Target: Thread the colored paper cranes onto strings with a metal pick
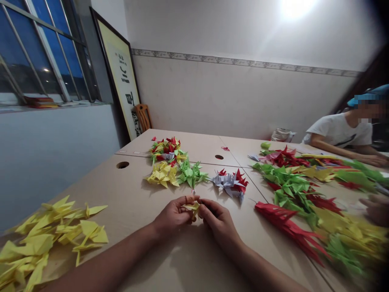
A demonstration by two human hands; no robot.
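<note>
My left hand (173,215) and right hand (217,222) are close together above the desk (194,263), fingers curled, pinching a small folded piece of yellow paper (191,208) between them. My fingertips hide most of it, so I can't make out its folds. Bare desk lies beneath my wrists, with open room on either side of my hands. To my left, a heap of yellow origami cranes (48,239) runs off the lower-left corner of my view. Just past my fingers sit grey and red cranes (229,182), and farther left, green cranes (191,174) and yellow cranes (162,174). On my right, a dense spread of red, green and yellow cranes (291,202) blurs toward the edge, where a blurred hand (377,209) is cut off; I can't tell whose.
</note>
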